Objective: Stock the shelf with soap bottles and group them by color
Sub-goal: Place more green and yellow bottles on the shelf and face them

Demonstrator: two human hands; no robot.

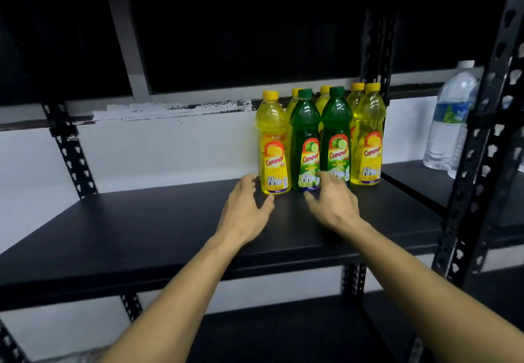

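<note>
The black shelf (147, 229) spreads wide in front of me, its slotted metal uprights dark against a white wall. At its back right stand the soap bottles in two rows. The front row runs yellow bottle (272, 147), green bottle (305, 144), second green bottle (336, 138), then another yellow bottle (367, 141); three more yellow bottles (355, 98) show only their caps and shoulders behind. Each front label reads "Cammer" in red script, the green ones picturing a lime; the smaller print is too blurred for me to read. On the neighbouring shelf to the right is a clear water bottle (450, 118) with a blue label I cannot make out.

My left hand (245, 209) holds nothing, fingers spread and relaxed, tips at the base of the leftmost yellow bottle. My right hand (333, 202) is likewise empty, fingers apart, reaching at the feet of the two green bottles.
</note>
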